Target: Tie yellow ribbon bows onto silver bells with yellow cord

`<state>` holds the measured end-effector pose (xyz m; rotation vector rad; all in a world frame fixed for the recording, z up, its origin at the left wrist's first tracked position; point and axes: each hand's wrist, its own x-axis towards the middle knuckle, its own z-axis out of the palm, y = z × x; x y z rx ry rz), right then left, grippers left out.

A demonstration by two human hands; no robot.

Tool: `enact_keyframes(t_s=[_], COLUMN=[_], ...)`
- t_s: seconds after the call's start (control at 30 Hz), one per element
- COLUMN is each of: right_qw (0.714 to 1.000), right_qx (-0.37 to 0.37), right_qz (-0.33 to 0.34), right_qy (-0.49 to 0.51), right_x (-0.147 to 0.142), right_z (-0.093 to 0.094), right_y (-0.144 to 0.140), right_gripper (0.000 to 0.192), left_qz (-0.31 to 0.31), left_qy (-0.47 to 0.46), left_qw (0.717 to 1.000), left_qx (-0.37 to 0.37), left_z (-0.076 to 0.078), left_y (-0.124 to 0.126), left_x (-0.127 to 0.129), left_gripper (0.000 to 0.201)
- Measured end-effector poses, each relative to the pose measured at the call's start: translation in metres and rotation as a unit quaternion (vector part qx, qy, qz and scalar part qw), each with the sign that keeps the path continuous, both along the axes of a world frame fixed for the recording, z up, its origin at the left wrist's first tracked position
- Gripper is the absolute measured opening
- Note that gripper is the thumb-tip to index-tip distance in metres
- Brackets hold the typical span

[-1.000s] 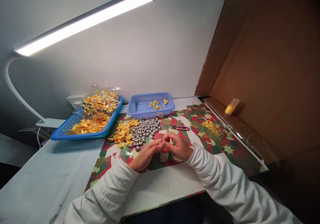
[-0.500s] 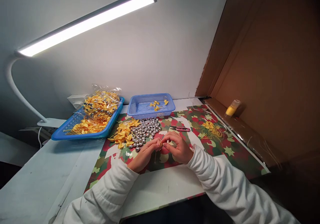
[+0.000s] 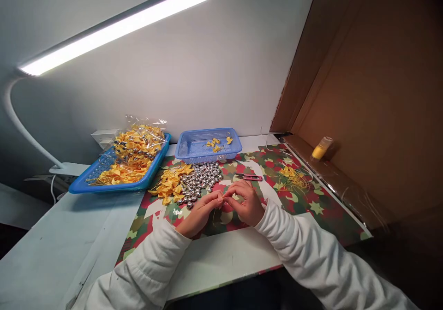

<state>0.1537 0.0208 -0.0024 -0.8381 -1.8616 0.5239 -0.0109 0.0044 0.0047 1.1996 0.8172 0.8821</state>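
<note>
In front of the silver bead pile (image 3: 201,181), the left hand (image 3: 200,211) and right hand (image 3: 245,203) pinched a tiny yellowish piece (image 3: 223,199), perhaps cord, their fingers mostly hiding it. Yellow bows (image 3: 169,184) lay against the pile's left, pink snips (image 3: 252,177) and, farther off, yellow strands (image 3: 293,179) to its right, a blue basket (image 3: 207,157) behind it

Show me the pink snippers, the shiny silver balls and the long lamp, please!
Pink snippers (image 3: 255,178): head view, on the pink handle.
Silver balls (image 3: 201,179): head view, middle of the pile.
Long lamp (image 3: 117,31): head view, on its glowing strip.
</note>
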Motion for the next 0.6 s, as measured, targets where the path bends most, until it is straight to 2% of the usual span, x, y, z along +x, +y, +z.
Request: enact_keyframes(t_s=[0.2, 0.6], right_qw=[0.999, 0.998], right_qx=[-0.033, -0.061], right_qz=[0.001, 0.003], right_qy=[-0.018, 0.027], right_x=[-0.0003, 0.0024], right_z=[0.0006, 0.0015], right_y=[-0.0007, 0.0036], right_gripper=[0.017, 0.014], left_qz=[0.031, 0.112], left_qy=[0.032, 0.034], left_qw=[0.999, 0.992], left_qx=[0.017, 0.057], left_z=[-0.0025, -0.0054], left_y=[0.0003, 0.0046], left_x=[0.0006, -0.0024], left_gripper=[0.030, 0.035])
